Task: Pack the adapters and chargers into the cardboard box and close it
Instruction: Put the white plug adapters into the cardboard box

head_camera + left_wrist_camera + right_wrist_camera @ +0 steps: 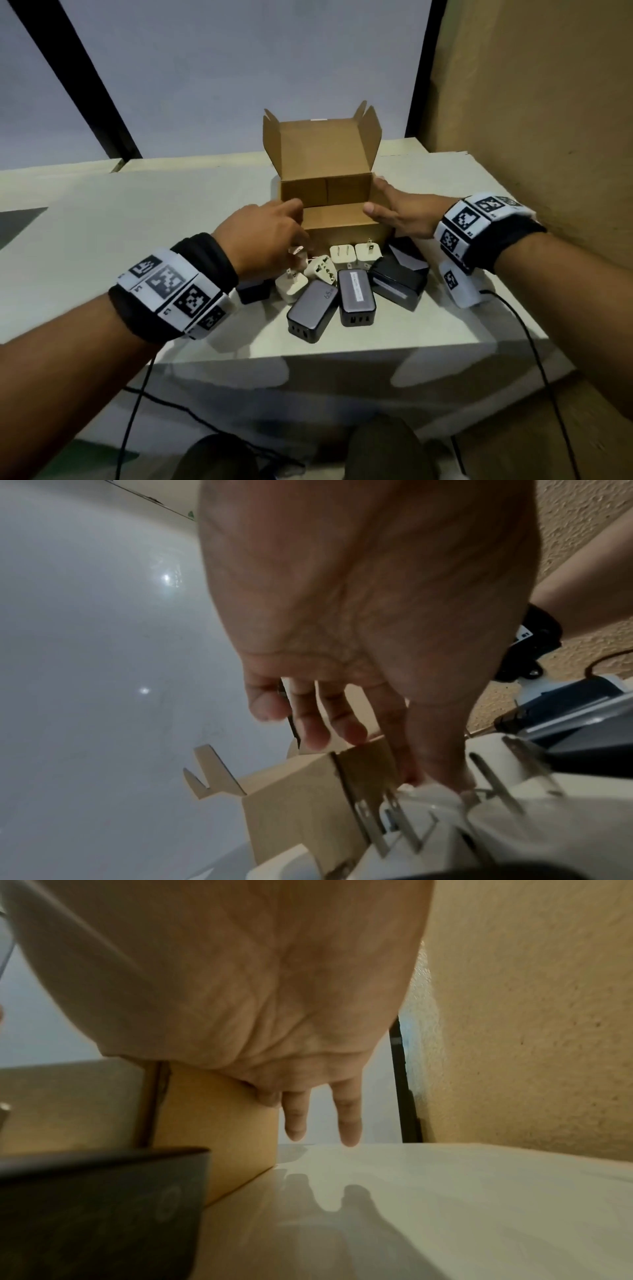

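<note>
The cardboard box [327,192] stands open between both hands. The right hand [399,212], fingers straight, presses flat against its right wall. Adapters and chargers [346,284] lie clustered just below; the left hand [263,233] pinches a white adapter [424,795].

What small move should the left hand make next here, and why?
Probably lift the small white plug adapter that the left hand is pinching and lower it into the open cardboard box. The box looks empty, its lid is up, and the right hand steadies its side.
</note>
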Demonstrator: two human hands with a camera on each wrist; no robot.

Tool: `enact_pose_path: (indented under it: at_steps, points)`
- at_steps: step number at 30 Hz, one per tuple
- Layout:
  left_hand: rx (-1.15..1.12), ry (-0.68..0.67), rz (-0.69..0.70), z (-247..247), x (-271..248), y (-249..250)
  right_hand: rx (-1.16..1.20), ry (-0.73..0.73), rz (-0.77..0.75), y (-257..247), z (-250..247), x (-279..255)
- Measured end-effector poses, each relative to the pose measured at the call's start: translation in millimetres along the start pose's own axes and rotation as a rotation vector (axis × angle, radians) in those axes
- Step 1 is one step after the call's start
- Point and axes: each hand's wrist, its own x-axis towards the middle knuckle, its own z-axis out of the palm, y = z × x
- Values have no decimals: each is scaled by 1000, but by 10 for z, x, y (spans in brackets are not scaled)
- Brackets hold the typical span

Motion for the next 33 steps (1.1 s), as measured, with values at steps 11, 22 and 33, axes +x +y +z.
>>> enact_pose_path:
  at_steps: [11,22,33]
  points:
    - [-289,26,-162,142,-16,20,50,39,153,-259,-11,-113]
    - [-420,11,-54,-194,42,-124,94,59,127,-264,52,-164]
    - [-602,309,-261,-145,719,-301,42,18,164,-240,56,-119]
